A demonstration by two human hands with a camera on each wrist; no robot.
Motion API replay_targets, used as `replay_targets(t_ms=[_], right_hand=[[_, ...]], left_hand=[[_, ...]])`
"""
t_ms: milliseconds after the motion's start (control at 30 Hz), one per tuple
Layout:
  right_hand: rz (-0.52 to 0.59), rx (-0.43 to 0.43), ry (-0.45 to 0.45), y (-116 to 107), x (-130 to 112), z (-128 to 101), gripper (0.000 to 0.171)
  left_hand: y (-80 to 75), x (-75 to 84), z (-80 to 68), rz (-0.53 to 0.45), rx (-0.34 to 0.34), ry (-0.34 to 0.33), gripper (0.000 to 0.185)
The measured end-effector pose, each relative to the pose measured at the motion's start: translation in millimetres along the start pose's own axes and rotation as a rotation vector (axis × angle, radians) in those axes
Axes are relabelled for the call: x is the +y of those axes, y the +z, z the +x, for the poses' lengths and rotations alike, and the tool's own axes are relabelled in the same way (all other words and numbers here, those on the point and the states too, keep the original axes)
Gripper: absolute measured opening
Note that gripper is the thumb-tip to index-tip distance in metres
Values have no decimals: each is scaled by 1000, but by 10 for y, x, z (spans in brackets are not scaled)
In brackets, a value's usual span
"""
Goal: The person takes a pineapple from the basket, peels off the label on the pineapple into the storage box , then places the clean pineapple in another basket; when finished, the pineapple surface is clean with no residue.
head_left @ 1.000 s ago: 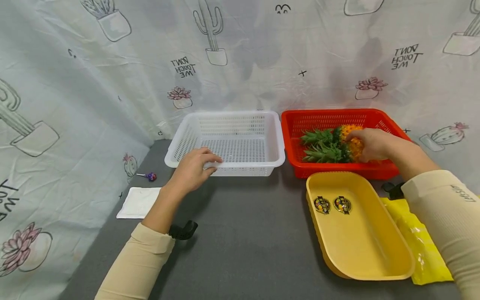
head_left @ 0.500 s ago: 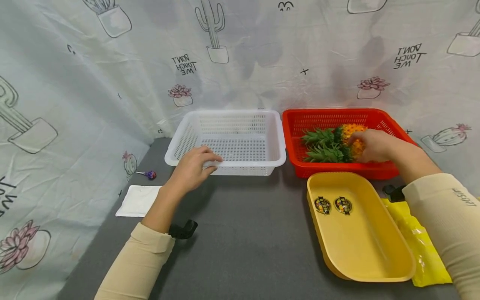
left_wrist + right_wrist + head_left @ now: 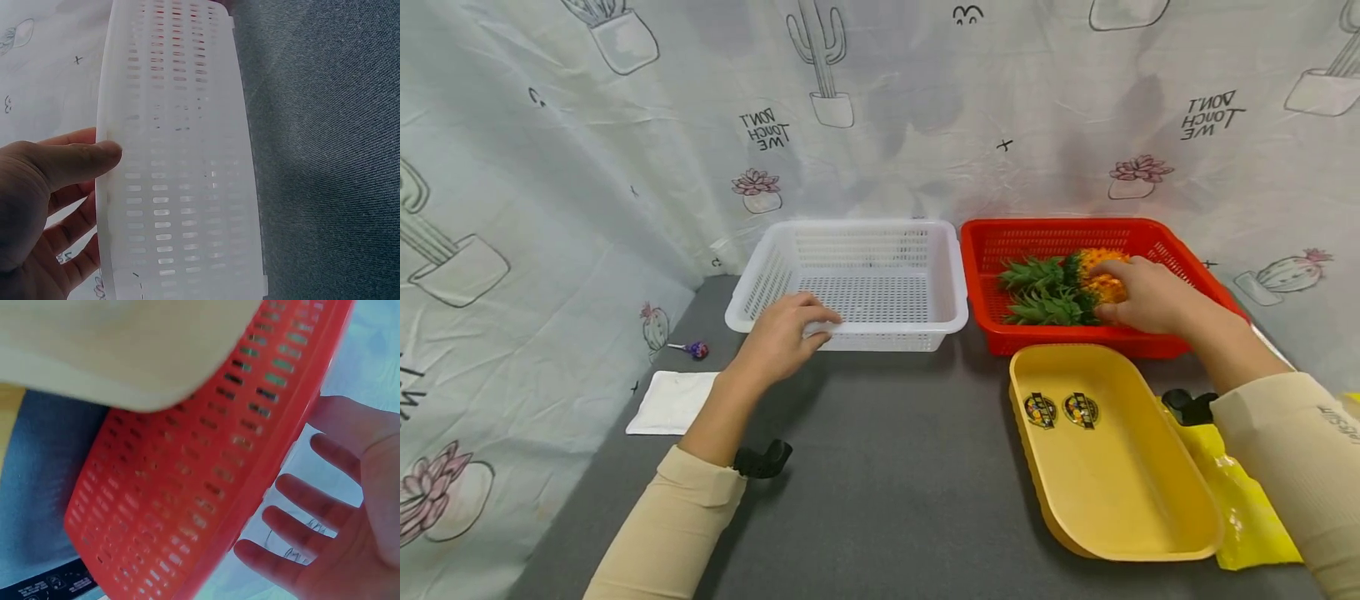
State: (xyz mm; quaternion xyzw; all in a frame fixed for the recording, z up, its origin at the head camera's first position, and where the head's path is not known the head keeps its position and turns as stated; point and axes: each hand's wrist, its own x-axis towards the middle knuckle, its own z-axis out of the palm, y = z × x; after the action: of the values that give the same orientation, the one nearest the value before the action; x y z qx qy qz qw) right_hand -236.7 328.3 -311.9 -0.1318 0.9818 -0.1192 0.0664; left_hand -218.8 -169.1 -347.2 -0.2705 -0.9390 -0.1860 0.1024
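Observation:
In the head view my left hand grips the front rim of an empty white slotted basket. The left wrist view shows the left hand with its thumb on the outside of the white basket and its fingers inside. A pineapple with green leaves lies in the red basket to the right. My right hand lies over its orange body. In the right wrist view the right hand has spread, fairly straight fingers beyond the rim of the red basket, and the pineapple is hidden.
A yellow oval tray with two round stickers sits in front of the red basket, on a yellow plastic bag. At the left lie a white packet and a lollipop. A cactus-print cloth hangs behind the grey table.
Both hands stay where they were, the left on the white basket rim and the right on the pineapple. Only the view shifts slightly.

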Motion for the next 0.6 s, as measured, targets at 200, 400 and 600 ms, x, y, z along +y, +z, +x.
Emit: replay_targets(t_ms=[200,400,600], right_hand=[[-17,32,-19,53,-238,-99,67],[12,53,-71,108,-453,-225,66],[23,84,-111,89,-616,-326,66]], left_hand=[[-10,8,2,14,-1,8,22],[-3,11,-19,31,-7,0,22],[-13,40,-31,39,1,2,21]])
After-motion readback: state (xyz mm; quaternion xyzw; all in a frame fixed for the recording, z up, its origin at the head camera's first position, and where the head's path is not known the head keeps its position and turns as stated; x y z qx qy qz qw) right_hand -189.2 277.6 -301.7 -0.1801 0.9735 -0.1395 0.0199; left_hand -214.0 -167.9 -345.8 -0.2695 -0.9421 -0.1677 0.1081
